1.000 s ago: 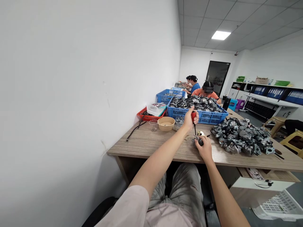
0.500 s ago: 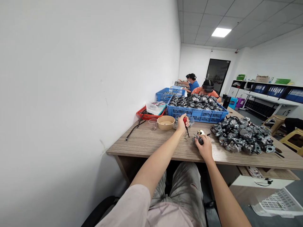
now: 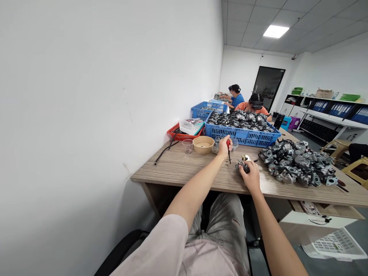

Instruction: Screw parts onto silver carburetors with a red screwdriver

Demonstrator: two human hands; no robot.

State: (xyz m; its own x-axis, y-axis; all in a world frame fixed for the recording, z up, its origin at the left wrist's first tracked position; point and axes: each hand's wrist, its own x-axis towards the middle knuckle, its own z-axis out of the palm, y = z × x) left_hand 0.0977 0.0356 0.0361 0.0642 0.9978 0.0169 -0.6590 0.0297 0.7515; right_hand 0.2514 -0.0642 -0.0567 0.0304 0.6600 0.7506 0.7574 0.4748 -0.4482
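We see the left hand (image 3: 225, 147) with its grip closed round a red-handled screwdriver with a dark shaft (image 3: 229, 150), tip pointing down near small loose screws (image 3: 227, 162) on the wood-grain tabletop (image 3: 178, 168). Right hand (image 3: 252, 175) has a narrow grip on a grey-and-black metal carburetor-like part (image 3: 243, 167), which sits on the tabletop near its front edge, between the screws and a big heap of similar metal parts (image 3: 299, 163). Behind, we have a round tan bowl (image 3: 203, 145), a clear plastic cup (image 3: 188, 147) and a blue plastic crate (image 3: 243, 137) full of like parts.
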